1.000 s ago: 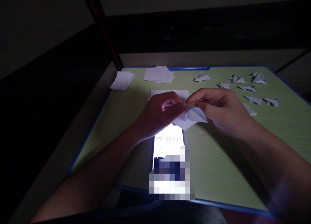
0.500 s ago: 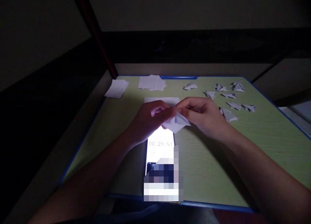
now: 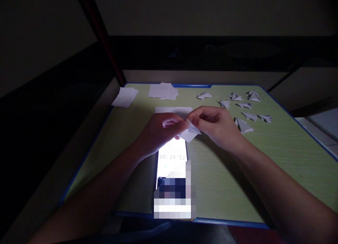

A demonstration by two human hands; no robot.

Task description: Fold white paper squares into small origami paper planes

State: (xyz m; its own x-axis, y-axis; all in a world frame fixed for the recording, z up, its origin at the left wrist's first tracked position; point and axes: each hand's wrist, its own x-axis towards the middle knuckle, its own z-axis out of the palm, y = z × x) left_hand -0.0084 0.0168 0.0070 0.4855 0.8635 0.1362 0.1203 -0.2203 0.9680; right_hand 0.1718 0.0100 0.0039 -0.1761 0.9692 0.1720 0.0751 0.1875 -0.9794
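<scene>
Between my two hands is a small piece of folded white paper (image 3: 190,135), its pointed flaps hanging below my fingertips. My left hand (image 3: 165,131) pinches it from the left, thumb on the near side. From the right, my right hand (image 3: 213,122) grips its upper edge between thumb and forefinger. Both hands meet above a lit phone (image 3: 172,148) that lies on the table showing a timer; its lower part is pixelated. Behind my hands a sheet of white paper (image 3: 173,110) is partly covered.
The greenish table (image 3: 232,187) has a blue rim. Stacks of white paper squares (image 3: 125,97) and more paper squares (image 3: 162,91) lie along the back left. Several folded paper shapes (image 3: 244,126) are spread at the back right. Dark walls stand behind and to the left.
The view has shifted slightly, so the table things sit a little further left. My fingertips have drawn closer together on the folded paper. The timer has advanced by one second.
</scene>
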